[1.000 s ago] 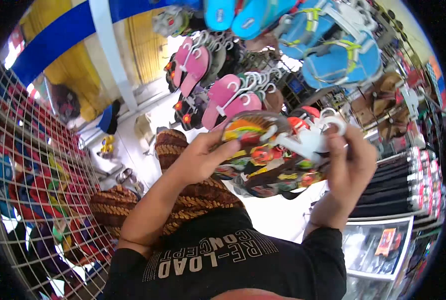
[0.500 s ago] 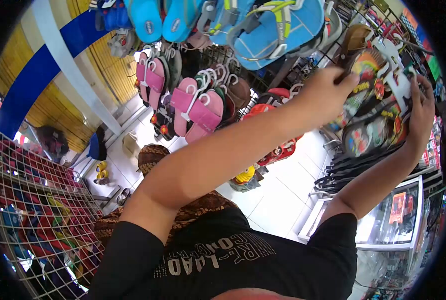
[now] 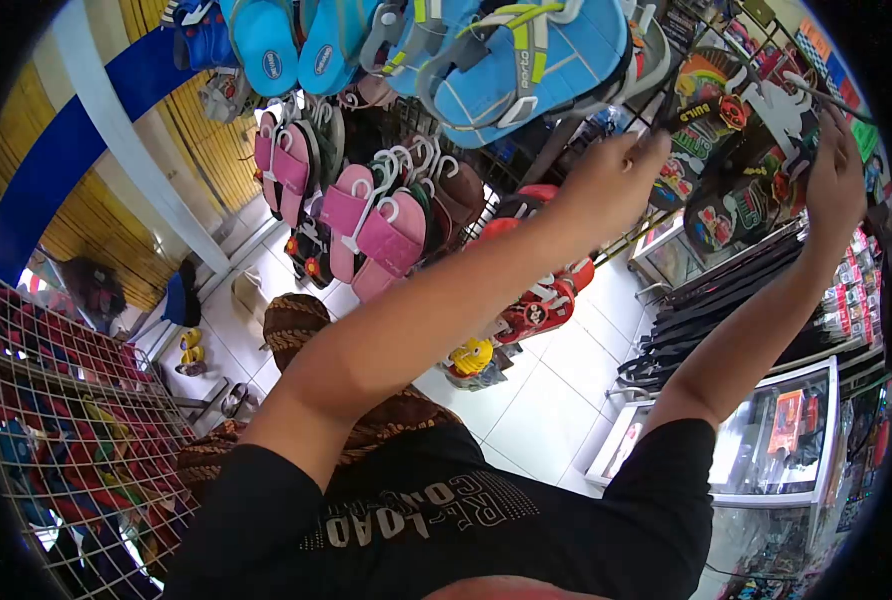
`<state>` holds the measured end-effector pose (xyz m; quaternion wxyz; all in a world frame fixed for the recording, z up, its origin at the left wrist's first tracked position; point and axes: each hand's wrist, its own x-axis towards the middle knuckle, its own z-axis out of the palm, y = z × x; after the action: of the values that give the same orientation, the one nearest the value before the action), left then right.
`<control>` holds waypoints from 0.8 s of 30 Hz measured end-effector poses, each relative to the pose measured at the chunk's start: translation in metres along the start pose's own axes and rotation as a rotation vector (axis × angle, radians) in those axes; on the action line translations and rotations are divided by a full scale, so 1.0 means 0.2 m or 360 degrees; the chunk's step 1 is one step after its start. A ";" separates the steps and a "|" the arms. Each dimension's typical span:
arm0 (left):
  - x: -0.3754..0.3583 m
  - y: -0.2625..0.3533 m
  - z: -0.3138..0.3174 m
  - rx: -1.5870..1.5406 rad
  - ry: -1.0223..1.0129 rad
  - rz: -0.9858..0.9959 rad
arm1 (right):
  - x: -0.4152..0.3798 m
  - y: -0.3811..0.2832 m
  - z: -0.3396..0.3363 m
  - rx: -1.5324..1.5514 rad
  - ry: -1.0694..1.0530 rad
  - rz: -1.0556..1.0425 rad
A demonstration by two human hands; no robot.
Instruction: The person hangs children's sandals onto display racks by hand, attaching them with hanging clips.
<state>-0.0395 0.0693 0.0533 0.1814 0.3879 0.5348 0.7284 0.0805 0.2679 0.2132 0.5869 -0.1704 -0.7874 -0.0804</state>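
Note:
My left hand (image 3: 616,185) is beside a hanging pair of dark children's sandals (image 3: 706,150) with colourful printed footbeds and straps. Its fingers are loosely bent with a gap between them, and nothing shows in it; whether a fingertip touches the sandal edge is hard to tell. On the far side, my right hand (image 3: 836,175) has its fingers up along the edge of the white plastic hanger (image 3: 778,108) that carries the sandals, gripping it near the end. Another dark printed sandal (image 3: 731,215) hangs below, between my hands.
Blue sandals (image 3: 541,75) hang overhead, and pink slides (image 3: 391,235) hang left of my left arm. Red children's sandals (image 3: 536,310) hang below that arm. Black belts (image 3: 696,320) and a glass display case (image 3: 781,430) are at right. A wire grid (image 3: 76,420) stands at left.
My left hand has moved left, off the printed sandals. The sandals, bunched and blurred before, now hang further apart with their footbeds in view. My right hand stays at the hanger, slightly higher.

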 end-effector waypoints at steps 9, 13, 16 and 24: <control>-1.07 -0.21 -0.85 0.0468 0.0528 0.1230 | -1.74 -1.23 0.00 0.1998 -0.1242 -0.0612; -1.57 -0.51 -1.57 0.0416 0.1959 0.0164 | -2.27 -1.52 0.22 0.1424 -0.2339 -0.0987; -2.01 -0.77 -2.15 0.0520 0.2060 -0.0433 | -2.37 -1.69 0.32 0.0991 -0.2767 -0.1320; -2.79 -1.19 -2.67 0.0630 0.0765 -0.2025 | -2.63 -2.53 0.97 0.0888 -0.2510 -0.1436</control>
<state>-0.1270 -0.5643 -0.4396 0.3747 -0.1457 0.8052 0.4358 -0.1444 -0.2295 -0.3086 -0.1807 0.2911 -0.9390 0.0297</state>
